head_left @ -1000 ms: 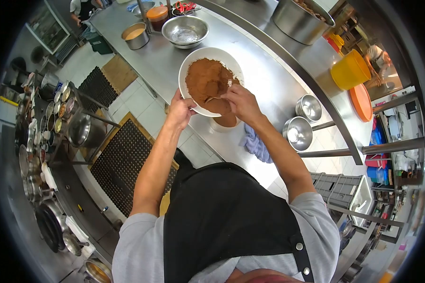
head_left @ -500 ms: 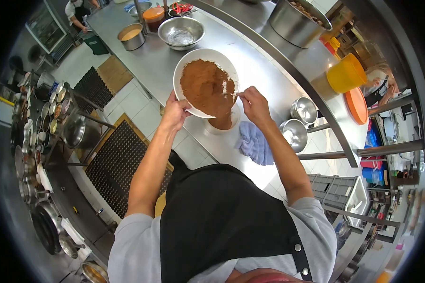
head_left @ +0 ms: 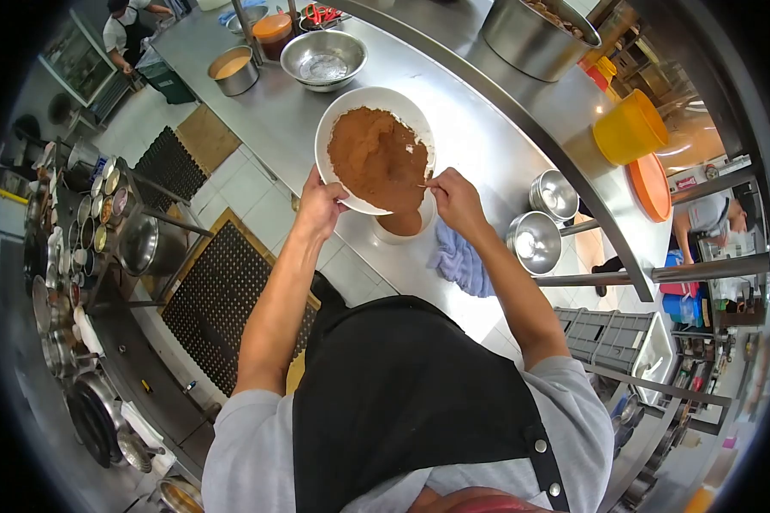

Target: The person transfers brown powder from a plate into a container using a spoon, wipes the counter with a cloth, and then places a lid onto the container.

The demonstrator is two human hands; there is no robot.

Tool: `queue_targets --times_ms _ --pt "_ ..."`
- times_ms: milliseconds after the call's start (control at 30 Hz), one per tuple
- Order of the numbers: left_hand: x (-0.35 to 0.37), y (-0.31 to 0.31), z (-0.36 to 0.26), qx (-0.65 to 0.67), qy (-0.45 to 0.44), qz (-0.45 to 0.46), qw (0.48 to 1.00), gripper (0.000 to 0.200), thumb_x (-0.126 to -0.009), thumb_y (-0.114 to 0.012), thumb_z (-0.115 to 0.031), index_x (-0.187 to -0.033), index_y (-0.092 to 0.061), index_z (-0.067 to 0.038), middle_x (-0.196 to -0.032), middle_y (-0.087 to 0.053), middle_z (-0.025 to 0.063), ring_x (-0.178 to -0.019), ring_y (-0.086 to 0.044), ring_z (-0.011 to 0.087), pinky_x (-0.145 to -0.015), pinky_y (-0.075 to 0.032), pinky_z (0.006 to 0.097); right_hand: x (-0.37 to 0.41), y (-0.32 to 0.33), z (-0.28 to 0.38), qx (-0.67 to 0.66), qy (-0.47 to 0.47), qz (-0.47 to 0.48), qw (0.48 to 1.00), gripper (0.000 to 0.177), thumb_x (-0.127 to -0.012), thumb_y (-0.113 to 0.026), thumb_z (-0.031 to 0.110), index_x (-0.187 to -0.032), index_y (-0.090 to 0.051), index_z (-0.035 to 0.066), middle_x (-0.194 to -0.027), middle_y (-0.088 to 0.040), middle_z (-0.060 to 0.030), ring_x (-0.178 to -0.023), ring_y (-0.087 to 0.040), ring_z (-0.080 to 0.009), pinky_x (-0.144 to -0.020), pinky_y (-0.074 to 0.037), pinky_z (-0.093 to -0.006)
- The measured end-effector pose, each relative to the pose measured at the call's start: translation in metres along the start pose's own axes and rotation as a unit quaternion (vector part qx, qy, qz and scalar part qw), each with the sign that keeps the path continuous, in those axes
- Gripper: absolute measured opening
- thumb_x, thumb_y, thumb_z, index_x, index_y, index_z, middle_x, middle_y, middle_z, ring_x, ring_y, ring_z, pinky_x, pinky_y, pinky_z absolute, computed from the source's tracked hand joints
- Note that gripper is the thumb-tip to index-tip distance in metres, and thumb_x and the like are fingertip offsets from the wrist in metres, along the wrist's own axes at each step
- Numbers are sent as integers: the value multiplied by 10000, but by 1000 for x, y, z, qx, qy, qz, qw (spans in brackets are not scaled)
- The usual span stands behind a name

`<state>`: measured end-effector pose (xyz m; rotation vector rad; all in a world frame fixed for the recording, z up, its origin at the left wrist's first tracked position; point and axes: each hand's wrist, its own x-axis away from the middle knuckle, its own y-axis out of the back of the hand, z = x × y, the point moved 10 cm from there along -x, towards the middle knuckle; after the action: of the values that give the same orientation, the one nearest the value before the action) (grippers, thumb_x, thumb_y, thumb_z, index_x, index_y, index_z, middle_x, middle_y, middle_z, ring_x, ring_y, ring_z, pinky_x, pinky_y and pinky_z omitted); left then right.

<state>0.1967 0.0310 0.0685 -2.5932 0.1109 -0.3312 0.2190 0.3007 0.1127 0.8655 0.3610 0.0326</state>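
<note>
My left hand point(head_left: 322, 205) grips the near left rim of a white bowl point(head_left: 323, 141), tilted over the counter. Brown powder point(head_left: 368, 150) fills much of it, with white streaks along the right inner wall. At the bowl's right rim, my right hand point(head_left: 458, 201) is closed on a thin utensil point(head_left: 425, 185), whose far end is hidden at the powder. Beneath the lowered rim stands a smaller white container point(head_left: 393, 238) with the same brown powder inside. A blue cloth point(head_left: 462, 261) lies beside it, under my right forearm.
Along the steel counter point(head_left: 462, 128) stand a metal bowl point(head_left: 323, 60), a pot of orange liquid point(head_left: 233, 70) and a lidded tub point(head_left: 274, 34). Two metal bowls point(head_left: 535, 244) sit at the right. A shelf rail point(head_left: 522, 111) crosses overhead. Co-workers point(head_left: 128, 34) are farther off.
Powder that was spilling over the bowl's lower rim into the small container has stopped falling. My right hand has shifted slightly left and down along the rim. A person appears at the right.
</note>
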Motion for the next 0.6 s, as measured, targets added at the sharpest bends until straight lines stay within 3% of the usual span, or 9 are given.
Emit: queue_targets --times_ms 267,500,600 --pt "-6 4 3 -1 14 -9 1000 854 -781 -516 125 -1603 -355 -43 -1424 -579 187 -1214 -659 350 -912 -653 521 6 34 12 -14 35 -19 999 143 -939 -660 54 -1002 -786 75 -961 -678 -116 -895 -691 -344 -780 -562 -440" --pt "1 2 -1 -4 23 -9 1000 812 -775 -511 116 -1564 -366 -5 -1409 -586 203 -1234 -649 375 -942 -632 541 -43 35 -6 23 -10 -79 997 211 -969 -617 69 -1057 -806 100 -1004 -687 -136 -913 -693 -355 -816 -557 -457" --pt "-1 2 -1 -6 21 2 1000 825 -775 -510 116 -1576 -365 -18 -1409 -589 195 -1241 -649 368 -952 -629 544 -49 30 -3 56 6 -109 992 206 -973 -625 49 -1066 -808 65 -921 -667 -139 -852 -669 -347 -774 -548 -448"
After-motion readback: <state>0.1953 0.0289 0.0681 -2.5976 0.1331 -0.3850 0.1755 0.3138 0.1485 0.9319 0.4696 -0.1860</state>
